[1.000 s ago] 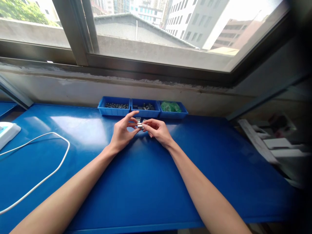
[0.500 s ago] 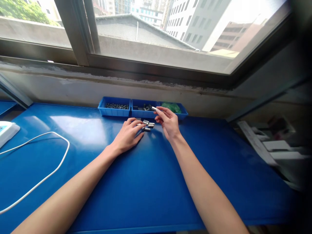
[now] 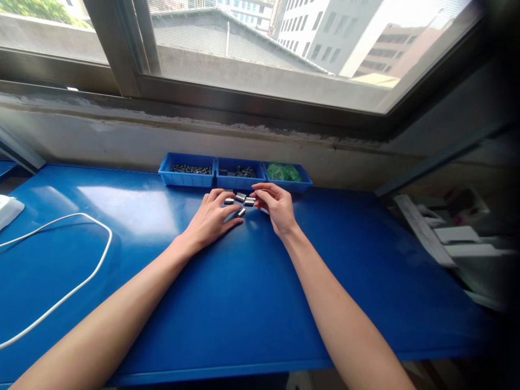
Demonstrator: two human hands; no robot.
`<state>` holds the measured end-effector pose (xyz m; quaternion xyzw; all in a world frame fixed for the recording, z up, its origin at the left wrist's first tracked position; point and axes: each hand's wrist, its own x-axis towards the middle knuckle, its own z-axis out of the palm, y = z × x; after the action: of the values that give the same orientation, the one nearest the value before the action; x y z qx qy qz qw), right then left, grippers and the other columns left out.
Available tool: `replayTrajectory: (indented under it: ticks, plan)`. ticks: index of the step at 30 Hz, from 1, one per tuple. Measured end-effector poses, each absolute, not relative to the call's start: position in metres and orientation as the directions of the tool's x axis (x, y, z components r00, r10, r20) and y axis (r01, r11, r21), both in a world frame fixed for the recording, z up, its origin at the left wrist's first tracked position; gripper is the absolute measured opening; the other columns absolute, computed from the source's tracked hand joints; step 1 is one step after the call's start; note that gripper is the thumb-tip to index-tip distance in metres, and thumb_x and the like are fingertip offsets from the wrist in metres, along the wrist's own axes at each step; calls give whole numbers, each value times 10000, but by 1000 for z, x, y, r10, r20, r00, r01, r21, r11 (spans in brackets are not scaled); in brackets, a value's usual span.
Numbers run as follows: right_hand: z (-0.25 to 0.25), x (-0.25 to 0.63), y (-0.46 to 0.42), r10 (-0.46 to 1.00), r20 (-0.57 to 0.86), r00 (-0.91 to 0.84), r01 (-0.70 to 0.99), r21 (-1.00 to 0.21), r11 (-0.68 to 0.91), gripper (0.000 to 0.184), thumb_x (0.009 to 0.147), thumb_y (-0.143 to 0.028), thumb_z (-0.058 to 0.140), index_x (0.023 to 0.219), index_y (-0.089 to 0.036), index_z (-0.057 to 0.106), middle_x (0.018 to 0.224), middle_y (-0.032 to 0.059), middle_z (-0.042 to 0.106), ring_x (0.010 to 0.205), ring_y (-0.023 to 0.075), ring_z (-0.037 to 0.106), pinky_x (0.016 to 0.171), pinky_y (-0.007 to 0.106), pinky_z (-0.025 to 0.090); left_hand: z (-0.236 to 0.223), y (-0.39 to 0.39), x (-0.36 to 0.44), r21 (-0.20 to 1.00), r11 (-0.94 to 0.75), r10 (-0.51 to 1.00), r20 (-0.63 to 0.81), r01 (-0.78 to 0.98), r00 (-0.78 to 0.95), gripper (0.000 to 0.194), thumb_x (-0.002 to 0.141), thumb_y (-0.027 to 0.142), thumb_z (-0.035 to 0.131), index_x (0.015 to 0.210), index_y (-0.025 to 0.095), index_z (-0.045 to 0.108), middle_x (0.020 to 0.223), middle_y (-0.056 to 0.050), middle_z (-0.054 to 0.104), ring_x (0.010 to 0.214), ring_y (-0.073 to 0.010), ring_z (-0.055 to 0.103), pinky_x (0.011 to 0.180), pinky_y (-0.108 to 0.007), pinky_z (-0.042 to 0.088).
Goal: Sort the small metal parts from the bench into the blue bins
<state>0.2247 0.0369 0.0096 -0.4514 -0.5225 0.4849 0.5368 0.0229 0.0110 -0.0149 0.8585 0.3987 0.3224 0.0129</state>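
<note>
My left hand [image 3: 214,215] rests on the blue table with its fingers apart around several small silver-and-black metal pieces. One tilted piece [image 3: 241,213] lies between its thumb and index fingertips, and another piece [image 3: 229,201] sits under the fingers. Farther right, two metal pieces [image 3: 240,197] lie close together, one of them beside my right fingertips. My right hand [image 3: 276,206] hovers just right of this group, fingers curled and thumb against the index finger. Whatever it pinches is hidden behind the fingers.
Along the wall stand three joined blue bins: the left bin [image 3: 187,180] has small dark parts, the middle bin [image 3: 239,180] dark pieces, the right bin [image 3: 300,187] a green bag [image 3: 283,172]. A white cable [image 3: 106,250] loops over the table [image 3: 227,309] at left.
My right hand has come down toward the pieces, and the silver piece it pinched no longer shows. The piece by my left thumb has turned to a slant. The view has shifted slightly.
</note>
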Motion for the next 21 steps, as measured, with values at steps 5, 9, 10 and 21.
replayTrajectory:
  ticks: [5,9,10,21]
  plan:
    - [7,221,37,992,124,-35,-51,-991,122,217,744,-340,728,903,-191,737,770,27,717,586,117,575,572,262,465,-16,13,25,308,-694,685,560,650,466,192,955,316,601,978,220,765,1201,-105,668,1186,-300,493,1001,-495,468]
    - [8,221,37,986,164,-14,-10,-986,164,196,756,-321,715,893,-181,731,733,20,704,556,106,557,544,248,449,-13,15,23,437,-701,683,639,564,354,143,931,264,645,1021,203,738,1090,-90,714,1084,-257,558,955,-430,510]
    - [8,221,36,984,174,-26,8,-985,174,203,764,-326,713,904,-180,729,727,17,700,550,104,554,536,245,447,-11,15,22,481,-695,689,658,534,304,139,920,263,663,1022,201,734,1058,-83,724,1049,-243,578,935,-407,520]
    - [9,208,27,950,128,-285,20,-990,139,356,804,-443,741,1049,-187,716,805,31,726,508,90,556,448,220,407,-6,11,19,647,-654,727,680,391,91,118,867,232,727,979,214,757,950,-48,760,937,-191,662,852,-315,551]
